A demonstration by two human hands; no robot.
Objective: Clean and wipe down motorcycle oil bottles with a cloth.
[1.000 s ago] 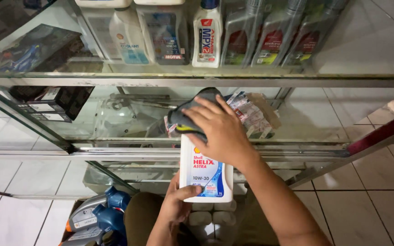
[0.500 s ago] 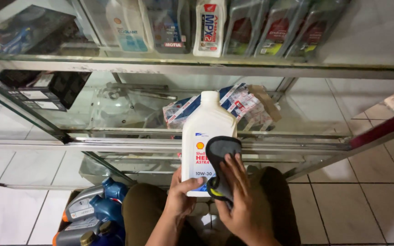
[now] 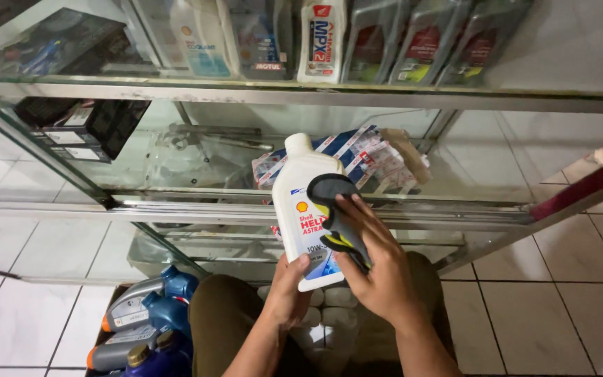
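Observation:
A white oil bottle [image 3: 303,188] with a white cap stands upright in front of a glass shelf unit. My left hand [image 3: 289,287] grips its lower end from below. My right hand [image 3: 380,269] presses a dark grey cloth with yellow trim [image 3: 333,209] flat against the bottle's front label. The cloth covers part of the label. Below the bottle, between my knees, lie several white bottle caps [image 3: 329,307].
Glass shelves with metal frames [image 3: 301,94] fill the view. The top shelf holds white and grey oil bottles [image 3: 322,38]. Small boxed packets [image 3: 378,157] and black boxes [image 3: 88,126] lie on the middle shelf. Blue and grey bottles [image 3: 144,318] sit at lower left on tiled floor.
One second ago my right hand wiped the bottle's top with the cloth. It has since slid down onto the front label, and the bottle's cap and neck now show.

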